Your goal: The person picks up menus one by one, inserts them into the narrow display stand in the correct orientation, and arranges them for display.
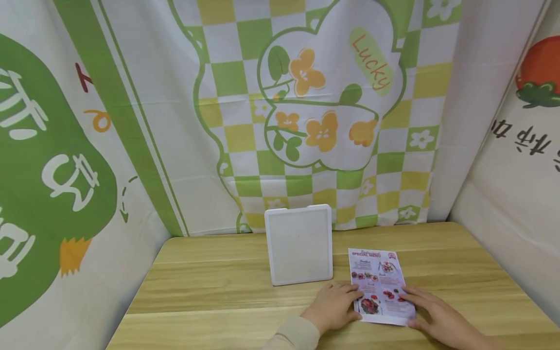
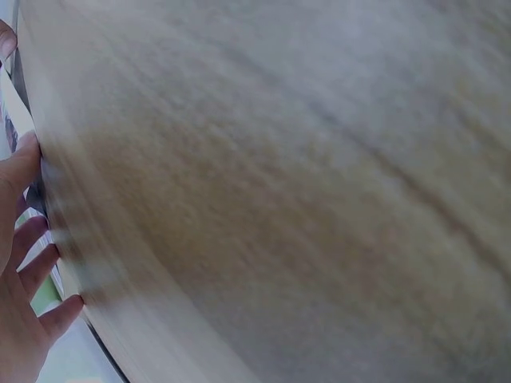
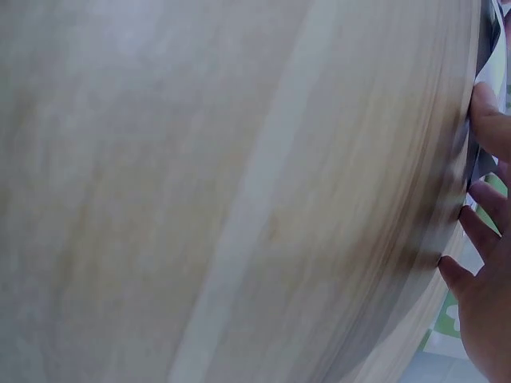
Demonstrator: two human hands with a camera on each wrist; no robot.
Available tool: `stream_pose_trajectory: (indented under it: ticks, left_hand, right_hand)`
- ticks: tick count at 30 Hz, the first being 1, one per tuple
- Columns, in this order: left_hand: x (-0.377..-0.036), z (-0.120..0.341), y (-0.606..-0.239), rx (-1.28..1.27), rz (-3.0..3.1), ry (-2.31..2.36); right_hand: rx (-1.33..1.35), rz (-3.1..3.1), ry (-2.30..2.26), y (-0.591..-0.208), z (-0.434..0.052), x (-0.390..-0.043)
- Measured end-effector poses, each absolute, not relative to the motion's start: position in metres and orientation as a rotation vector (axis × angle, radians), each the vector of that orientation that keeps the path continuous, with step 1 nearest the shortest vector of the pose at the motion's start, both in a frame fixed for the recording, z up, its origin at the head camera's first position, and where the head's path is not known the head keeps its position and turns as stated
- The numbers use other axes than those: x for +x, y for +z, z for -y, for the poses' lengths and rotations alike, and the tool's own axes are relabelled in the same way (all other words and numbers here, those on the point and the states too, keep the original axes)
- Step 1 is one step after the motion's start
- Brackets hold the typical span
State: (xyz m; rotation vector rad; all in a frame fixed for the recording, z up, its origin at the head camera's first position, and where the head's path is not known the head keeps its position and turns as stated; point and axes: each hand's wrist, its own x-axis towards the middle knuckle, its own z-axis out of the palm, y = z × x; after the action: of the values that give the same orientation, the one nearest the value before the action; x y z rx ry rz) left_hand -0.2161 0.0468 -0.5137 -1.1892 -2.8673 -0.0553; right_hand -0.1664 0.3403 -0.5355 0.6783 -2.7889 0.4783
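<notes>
A printed menu sheet point(image 1: 379, 287), headed "SPECIAL MENU" and showing food pictures, lies on the wooden table. My left hand point(image 1: 334, 305) is at its left edge, with fingertips and thumb touching that side. Across from it, my right hand point(image 1: 437, 313) has its fingers along the right edge and its thumb by the lower right corner. In the left wrist view, the left hand point(image 2: 24, 263) has its fingers spread and fairly straight, tips down at the tabletop. The right hand point(image 3: 487, 239) looks similar in the right wrist view, beside the sheet's slightly raised edge.
Left of the menu, a white framed panel point(image 1: 299, 245) stands upright on the wooden table point(image 1: 210, 291). Behind the table hangs a green and yellow checked cloth point(image 1: 323, 107) with a "Lucky" print. Printed cloths also hang along the left and right sides.
</notes>
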Motion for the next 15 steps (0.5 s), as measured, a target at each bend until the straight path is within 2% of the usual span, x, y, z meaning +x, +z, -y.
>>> stream_pose_trajectory:
  ticks: [15]
  left_hand:
    - [-0.215,-0.0461,-0.512,-1.19,2.857,-0.075]
  right_hand:
    - [0.493,2.759,0.563,-0.5335,-0.3341,-0.1661]
